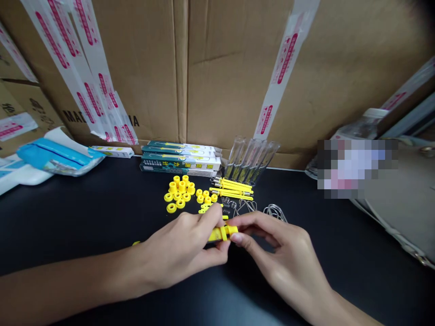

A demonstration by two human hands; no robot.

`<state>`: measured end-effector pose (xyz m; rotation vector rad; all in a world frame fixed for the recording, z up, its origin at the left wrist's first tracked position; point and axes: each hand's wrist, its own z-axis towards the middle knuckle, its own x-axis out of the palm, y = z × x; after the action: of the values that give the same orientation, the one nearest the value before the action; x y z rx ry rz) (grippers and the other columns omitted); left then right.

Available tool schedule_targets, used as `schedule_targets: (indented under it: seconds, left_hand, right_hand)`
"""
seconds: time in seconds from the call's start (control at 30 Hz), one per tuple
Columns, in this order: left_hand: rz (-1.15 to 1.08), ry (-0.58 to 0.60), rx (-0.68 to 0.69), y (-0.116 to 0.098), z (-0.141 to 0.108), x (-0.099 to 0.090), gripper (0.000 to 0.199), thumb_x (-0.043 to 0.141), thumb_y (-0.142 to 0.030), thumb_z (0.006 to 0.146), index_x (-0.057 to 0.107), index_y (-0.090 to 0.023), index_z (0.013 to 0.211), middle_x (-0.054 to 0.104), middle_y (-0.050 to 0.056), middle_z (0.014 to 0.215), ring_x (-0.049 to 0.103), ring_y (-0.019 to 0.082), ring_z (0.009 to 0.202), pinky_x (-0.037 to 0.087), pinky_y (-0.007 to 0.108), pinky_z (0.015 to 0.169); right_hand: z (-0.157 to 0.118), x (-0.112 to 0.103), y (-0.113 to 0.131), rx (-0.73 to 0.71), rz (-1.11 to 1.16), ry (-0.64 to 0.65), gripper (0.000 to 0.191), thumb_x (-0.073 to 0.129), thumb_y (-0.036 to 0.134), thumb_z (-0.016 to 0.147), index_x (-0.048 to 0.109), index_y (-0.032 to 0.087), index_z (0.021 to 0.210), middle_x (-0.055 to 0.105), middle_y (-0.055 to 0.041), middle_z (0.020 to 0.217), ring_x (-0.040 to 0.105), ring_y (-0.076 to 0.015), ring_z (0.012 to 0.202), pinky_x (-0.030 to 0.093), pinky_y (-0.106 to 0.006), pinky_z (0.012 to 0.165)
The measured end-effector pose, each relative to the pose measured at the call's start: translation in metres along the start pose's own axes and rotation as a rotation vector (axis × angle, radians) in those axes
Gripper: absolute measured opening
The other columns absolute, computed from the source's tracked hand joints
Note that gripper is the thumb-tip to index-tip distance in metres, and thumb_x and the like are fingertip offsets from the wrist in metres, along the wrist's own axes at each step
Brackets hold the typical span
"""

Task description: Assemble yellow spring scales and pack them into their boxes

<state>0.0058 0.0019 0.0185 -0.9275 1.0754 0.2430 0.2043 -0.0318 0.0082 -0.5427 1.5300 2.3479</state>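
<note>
My left hand (180,251) is closed round a spring scale tube (215,235) with yellow parts, held level above the black table. A yellow ring sits near the tube's right end. At that end, thumb and fingers of my right hand (283,244) pinch a small yellow cap (233,230); whether it is fully seated I cannot tell. Just beyond my hands lie yellow collars and rings (181,186), smaller yellow caps (206,197), coil springs (227,206) and bent wire hooks (276,212). Yellow rods with metal ends (234,188) lie behind them. My fingers hide most of the tube.
Stacked green-and-white boxes (180,158) and several clear tubes (249,158) stand against the cardboard boxes (224,68) at the back. A blue packet (61,154) lies at left. On the right are a plastic bottle (362,124) and a beige bag (401,194).
</note>
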Motion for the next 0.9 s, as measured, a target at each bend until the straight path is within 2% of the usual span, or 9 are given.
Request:
schedule_targets:
  seconds: [0.1,0.17,0.3,0.43,0.6,0.67,0.77,0.9]
  left_hand:
    - [-0.026,0.027,0.032,0.003,-0.002,0.002,0.015,0.055,-0.028,0.092,0.041,-0.026,0.096,0.065,-0.003,0.077,0.064,0.017,0.060,0.043,0.024,0.054]
    - [-0.021,0.032,0.056,0.006,-0.003,0.004,0.014,0.055,-0.027,0.093,0.042,-0.026,0.097,0.064,-0.003,0.079,0.066,0.017,0.063,0.043,0.024,0.056]
    - [0.014,0.026,0.064,0.008,-0.003,0.006,0.015,0.058,-0.024,0.091,0.044,-0.026,0.096,0.063,-0.004,0.075,0.067,0.018,0.063,0.042,0.024,0.055]
    - [0.013,0.057,0.043,0.004,-0.001,0.004,0.015,0.059,-0.022,0.090,0.045,-0.025,0.092,0.058,-0.006,0.070,0.062,0.015,0.056,0.041,0.023,0.053]
    - [-0.025,0.155,-0.037,0.002,0.000,0.001,0.014,0.058,-0.024,0.090,0.044,-0.024,0.089,0.060,-0.004,0.071,0.061,0.016,0.060,0.040,0.024,0.055]
    - [-0.084,0.161,-0.061,0.005,0.000,0.000,0.013,0.058,-0.028,0.091,0.046,-0.024,0.091,0.060,-0.004,0.074,0.060,0.016,0.062,0.040,0.024,0.056]
    - [-0.194,0.142,-0.113,0.010,0.001,0.000,0.017,0.062,-0.034,0.089,0.049,-0.025,0.093,0.061,-0.004,0.079,0.059,0.015,0.066,0.040,0.023,0.057]
    - [-0.230,0.075,-0.133,0.014,0.003,0.000,0.018,0.066,-0.032,0.083,0.052,-0.024,0.092,0.060,-0.005,0.079,0.058,0.014,0.067,0.041,0.023,0.058]
  right_hand:
    - [-0.002,0.001,-0.001,-0.185,-0.169,0.005,0.010,0.057,0.014,0.096,0.065,0.020,0.095,0.071,-0.0017,0.085,0.069,-0.0132,0.074,0.055,-0.022,0.069]
    - [-0.001,0.001,-0.002,-0.254,-0.227,0.056,0.013,0.049,0.012,0.099,0.060,0.019,0.095,0.065,-0.0021,0.084,0.064,-0.0131,0.071,0.052,-0.023,0.066]
    - [0.000,0.003,-0.006,-0.268,-0.335,0.192,0.020,0.036,0.014,0.102,0.049,0.020,0.088,0.056,-0.0028,0.082,0.056,-0.0152,0.066,0.048,-0.027,0.059]
    - [0.001,0.004,-0.008,-0.322,-0.450,0.238,0.026,0.029,0.015,0.103,0.046,0.021,0.084,0.053,-0.0035,0.079,0.051,-0.0177,0.065,0.045,-0.029,0.058]
    - [0.004,0.000,-0.009,-0.197,-0.356,0.357,0.036,0.025,0.026,0.109,0.045,0.022,0.078,0.054,0.0003,0.074,0.053,-0.0145,0.063,0.044,-0.028,0.061]
    - [0.007,-0.005,-0.010,-0.206,-0.377,0.401,0.037,0.025,0.033,0.109,0.048,0.022,0.082,0.055,-0.0007,0.076,0.054,-0.0157,0.065,0.045,-0.029,0.062]
    - [0.012,-0.014,-0.011,-0.234,-0.414,0.477,0.030,0.034,0.042,0.107,0.052,0.020,0.097,0.060,-0.0049,0.090,0.060,-0.0197,0.078,0.049,-0.031,0.067]
    - [0.015,-0.020,-0.015,-0.318,-0.440,0.497,0.024,0.035,0.036,0.107,0.052,0.019,0.104,0.060,-0.0064,0.094,0.061,-0.0205,0.080,0.051,-0.032,0.068]
